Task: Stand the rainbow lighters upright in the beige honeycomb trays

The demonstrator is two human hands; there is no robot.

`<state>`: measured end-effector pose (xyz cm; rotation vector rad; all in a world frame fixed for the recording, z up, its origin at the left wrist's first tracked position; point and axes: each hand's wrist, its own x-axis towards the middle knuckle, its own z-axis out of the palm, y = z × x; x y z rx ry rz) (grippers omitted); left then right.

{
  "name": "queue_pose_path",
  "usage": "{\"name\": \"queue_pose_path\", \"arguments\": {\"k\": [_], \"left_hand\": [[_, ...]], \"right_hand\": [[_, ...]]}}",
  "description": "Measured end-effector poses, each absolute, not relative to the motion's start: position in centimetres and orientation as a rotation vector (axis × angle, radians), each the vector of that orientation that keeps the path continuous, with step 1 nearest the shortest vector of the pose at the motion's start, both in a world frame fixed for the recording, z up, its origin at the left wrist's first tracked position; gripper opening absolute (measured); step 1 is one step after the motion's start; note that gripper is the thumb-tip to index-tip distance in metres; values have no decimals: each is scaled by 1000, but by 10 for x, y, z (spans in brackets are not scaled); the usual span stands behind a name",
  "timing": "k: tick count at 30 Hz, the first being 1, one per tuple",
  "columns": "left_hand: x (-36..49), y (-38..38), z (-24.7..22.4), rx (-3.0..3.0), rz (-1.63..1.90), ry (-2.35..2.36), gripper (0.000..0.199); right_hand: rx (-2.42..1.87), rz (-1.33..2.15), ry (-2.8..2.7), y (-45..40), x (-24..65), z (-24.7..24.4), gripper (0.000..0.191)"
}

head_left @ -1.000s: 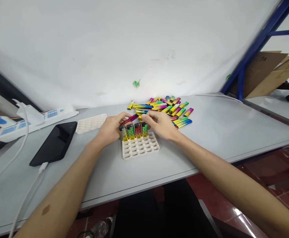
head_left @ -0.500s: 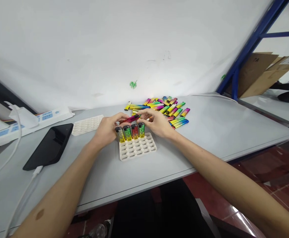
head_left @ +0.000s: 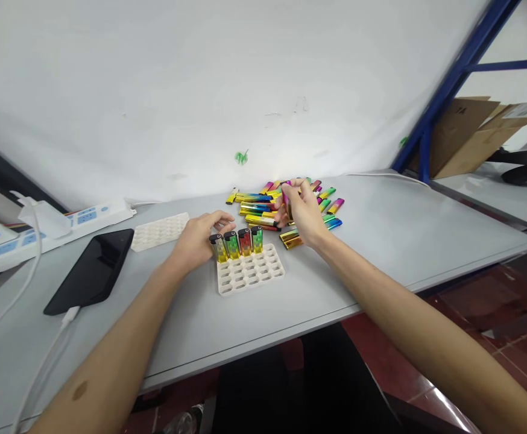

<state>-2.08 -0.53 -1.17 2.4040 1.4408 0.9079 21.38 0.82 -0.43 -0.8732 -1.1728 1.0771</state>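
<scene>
Pinching a magenta metallic piece (head_left: 285, 191) in the right hand (head_left: 303, 208), fingers closed on it, holding it up over the pile (head_left: 257, 207) of glossy multicolour pieces. Seeing the pile spreading to both sides of that hand and beyond it, toward the wall (head_left: 177, 108). Also spotting gold pieces (head_left: 291, 240) lying flat just below that hand, on the near side.

Curling the left hand (head_left: 198, 238) loosely, fingertips partly hidden behind the lighters; not managing to tell whether gripping or touching anything. Seeing the off-white cell tray (head_left: 251, 277) lying flat on the tabletop (head_left: 426, 229), right of the left hand and nearer the body, also left of and nearer than the right hand. Counting four black-topped lighters (head_left: 245, 242) standing upright in its far row: grey-yellow closest to the left hand, then green, red, green.

Seeing a second white tray (head_left: 161, 232) just left of the left hand, a black phone (head_left: 90, 271) with a white cable (head_left: 70, 315) farther left, a power strip (head_left: 96, 211) beyond the phone. Noting cardboard boxes (head_left: 465, 132) well right of the right hand, behind a blue frame (head_left: 444, 84).
</scene>
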Motion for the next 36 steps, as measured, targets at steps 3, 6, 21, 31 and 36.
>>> {"name": "queue_pose_path", "arguments": {"k": [3, 6, 21, 31, 36], "left_hand": [[-22, -4, -14, 2388, 886, 1464, 32], [-23, -3, -14, 2373, 871, 1496, 32], [-22, -6, -12, 2344, 837, 1478, 34], [-22, -8, -11, 2394, 850, 1485, 31], [-21, -9, -9, 2401, 834, 1473, 29]], "right_hand": [[-907, 1102, -1149, 8, 217, -2, 36], [-933, 1184, -1149, 9, 216, -2, 44], [-850, 1437, -1321, 2, 208, -12, 60], [-862, 1421, -1286, -3, 206, -7, 51], [-828, 1431, -1276, -2, 206, -8, 55]]}}
